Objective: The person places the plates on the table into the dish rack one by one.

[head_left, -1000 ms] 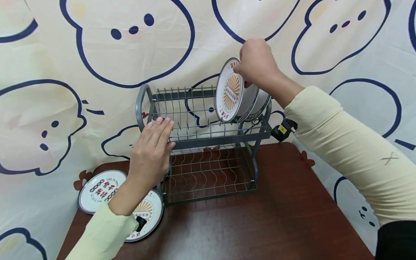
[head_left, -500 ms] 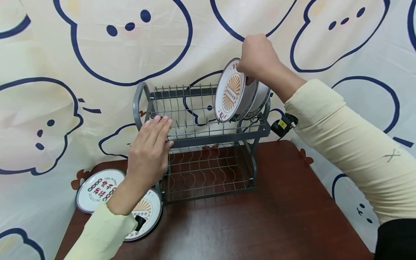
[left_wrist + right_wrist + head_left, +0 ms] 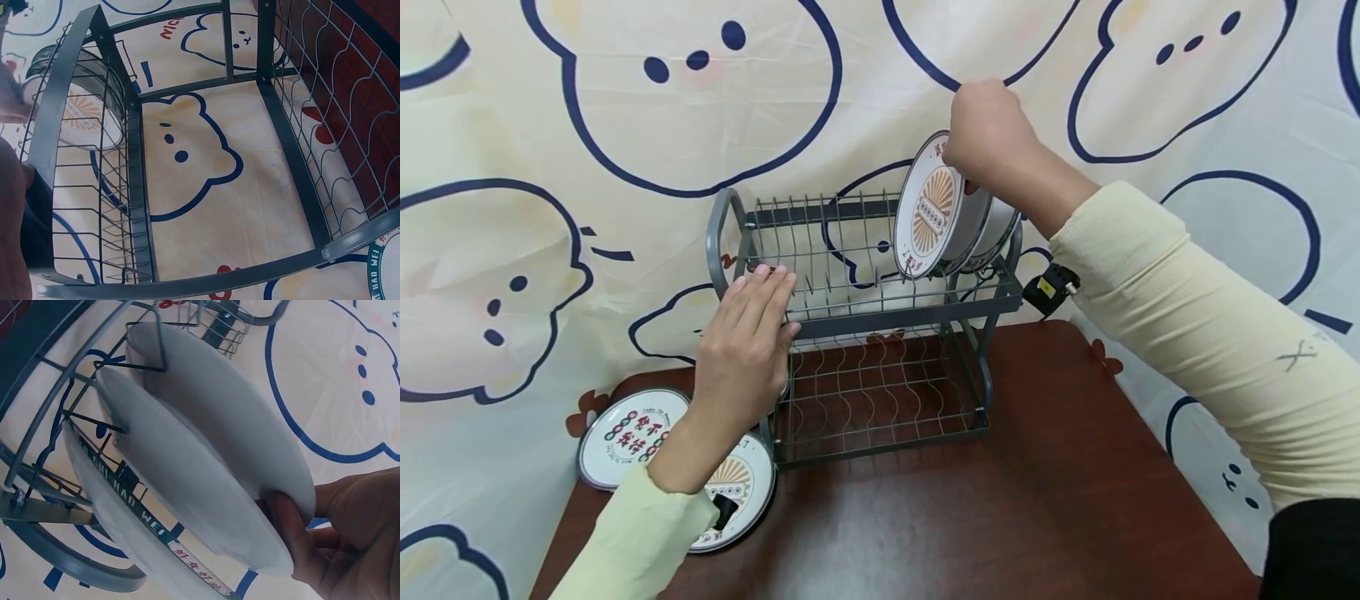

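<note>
A white plate (image 3: 928,208) with an orange sunburst and red writing stands on edge in the upper tier of a grey dish rack (image 3: 865,321). My right hand (image 3: 992,133) pinches its upper rim. Two more plates stand close on its right; in the right wrist view, the thumb of my right hand (image 3: 350,537) lies between the pinched plate (image 3: 244,419) and its neighbour (image 3: 187,462). My left hand (image 3: 741,342), fingers straight and together, rests on the front left corner of the upper tier. The palm side is hidden in the head view.
On the brown table (image 3: 1000,500), a plate with red writing (image 3: 625,437) lies at the left, beside another sunburst plate (image 3: 748,492) partly under my left forearm. A patterned cloth (image 3: 700,125) hangs right behind the rack. The lower tier (image 3: 880,400) has wavy wires.
The right hand and the pinched plate have shifted only slightly and stay at the same spot in the rack. The left hand has kept its place. The head view has moved a little.
</note>
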`<state>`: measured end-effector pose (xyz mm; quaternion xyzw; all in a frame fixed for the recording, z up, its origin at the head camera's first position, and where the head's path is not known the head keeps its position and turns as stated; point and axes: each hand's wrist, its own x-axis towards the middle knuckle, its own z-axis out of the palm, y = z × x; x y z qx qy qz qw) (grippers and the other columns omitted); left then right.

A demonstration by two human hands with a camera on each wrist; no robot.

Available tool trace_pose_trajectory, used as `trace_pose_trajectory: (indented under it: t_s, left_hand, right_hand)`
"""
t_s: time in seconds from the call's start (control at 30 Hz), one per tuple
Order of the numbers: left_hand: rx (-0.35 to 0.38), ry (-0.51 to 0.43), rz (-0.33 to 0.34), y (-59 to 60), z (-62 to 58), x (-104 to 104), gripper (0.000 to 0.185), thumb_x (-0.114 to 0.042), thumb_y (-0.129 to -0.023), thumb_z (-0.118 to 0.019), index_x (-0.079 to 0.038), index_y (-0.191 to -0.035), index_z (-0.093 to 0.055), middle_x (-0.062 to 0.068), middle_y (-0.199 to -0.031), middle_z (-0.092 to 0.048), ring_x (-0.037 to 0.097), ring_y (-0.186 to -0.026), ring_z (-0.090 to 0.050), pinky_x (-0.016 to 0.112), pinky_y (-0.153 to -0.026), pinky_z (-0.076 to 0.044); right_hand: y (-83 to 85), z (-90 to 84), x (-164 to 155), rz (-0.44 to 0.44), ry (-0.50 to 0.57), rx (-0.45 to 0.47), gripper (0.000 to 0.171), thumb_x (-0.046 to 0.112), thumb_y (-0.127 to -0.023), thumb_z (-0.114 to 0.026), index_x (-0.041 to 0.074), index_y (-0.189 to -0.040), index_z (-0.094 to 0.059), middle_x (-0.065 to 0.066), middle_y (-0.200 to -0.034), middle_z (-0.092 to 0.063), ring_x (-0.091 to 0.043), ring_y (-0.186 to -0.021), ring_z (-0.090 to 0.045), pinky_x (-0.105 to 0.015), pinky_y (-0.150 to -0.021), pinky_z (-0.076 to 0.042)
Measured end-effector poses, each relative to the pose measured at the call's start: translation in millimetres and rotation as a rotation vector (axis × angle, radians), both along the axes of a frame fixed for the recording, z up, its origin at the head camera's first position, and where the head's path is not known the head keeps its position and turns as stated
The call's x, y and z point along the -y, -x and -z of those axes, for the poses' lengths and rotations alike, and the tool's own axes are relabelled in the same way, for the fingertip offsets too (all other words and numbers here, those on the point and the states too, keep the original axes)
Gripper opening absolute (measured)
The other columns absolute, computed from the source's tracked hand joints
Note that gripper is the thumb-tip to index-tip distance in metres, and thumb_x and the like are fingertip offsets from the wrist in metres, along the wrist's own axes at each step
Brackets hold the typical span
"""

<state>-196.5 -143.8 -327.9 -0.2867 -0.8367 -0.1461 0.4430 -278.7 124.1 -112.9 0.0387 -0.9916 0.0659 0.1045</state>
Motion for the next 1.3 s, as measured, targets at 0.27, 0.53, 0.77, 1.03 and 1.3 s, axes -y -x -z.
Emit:
trace_pose_trajectory:
  t_s: [0.27, 0.53, 0.77, 1.03, 1.3]
  left_hand:
    - [0.021, -0.002, -0.009, 0.7, 0.4, 2, 0.046, -0.014, -0.103, -0.057, 0.002, -0.146, -0.053, 0.019, -0.15, -0.056, 0.037, -0.141, -0.052, 0.047, -0.125, -0.035]
    - [0.028, 0.004, -0.014, 2.6, 1.0, 7, 0.047, -0.014, -0.102, -0.059, 0.001, -0.146, -0.053, 0.02, -0.15, -0.056, 0.037, -0.142, -0.052, 0.047, -0.125, -0.034]
    - [0.035, 0.004, -0.008, 2.2, 2.2, 9, 0.047, -0.015, -0.103, -0.057, 0.001, -0.148, -0.051, 0.019, -0.151, -0.055, 0.037, -0.142, -0.051, 0.044, -0.127, -0.031]
    - [0.024, 0.002, -0.01, 2.8, 3.0, 5, 0.049, -0.012, -0.101, -0.061, 0.0, -0.148, -0.052, 0.019, -0.149, -0.057, 0.036, -0.142, -0.052, 0.047, -0.124, -0.036]
    - [0.074, -0.059, 0.008, -0.9, 2.2, 6, 0.051, -0.01, -0.1, -0.062, -0.002, -0.15, -0.051, 0.018, -0.151, -0.055, 0.034, -0.145, -0.049, 0.047, -0.127, -0.032]
  right_hand:
    - [-3.4, 10.3, 7, -0.036, -0.015, -0.106, 0.036, 0.002, -0.1, -0.047, -0.01, -0.13, -0.065, -0.029, -0.125, -0.068, -0.04, -0.106, -0.074, -0.044, -0.084, -0.065]
    - [-6.2, 14.9, 8, -0.069, -0.084, -0.166, 0.036, 0.01, -0.102, -0.052, -0.008, -0.13, -0.064, -0.028, -0.119, -0.07, -0.039, -0.102, -0.075, -0.042, -0.08, -0.066]
    - [-28.4, 22.6, -4, -0.182, -0.048, -0.439, 0.041, 0.027, -0.105, -0.054, -0.007, -0.126, -0.06, -0.023, -0.119, -0.065, -0.033, -0.094, -0.063, -0.043, -0.082, -0.062]
    - [-71.1, 64.6, -56, -0.284, 0.171, -0.615, 0.028, 0.016, -0.103, -0.055, -0.007, -0.117, -0.063, -0.021, -0.103, -0.063, -0.031, -0.091, -0.059, -0.037, -0.075, -0.048]
    - [-85.1, 137.4, -105, -0.373, 0.185, -0.567, 0.018, 0.002, -0.099, -0.056, -0.007, -0.113, -0.064, -0.019, -0.105, -0.063, -0.028, -0.092, -0.059, -0.033, -0.077, -0.05]
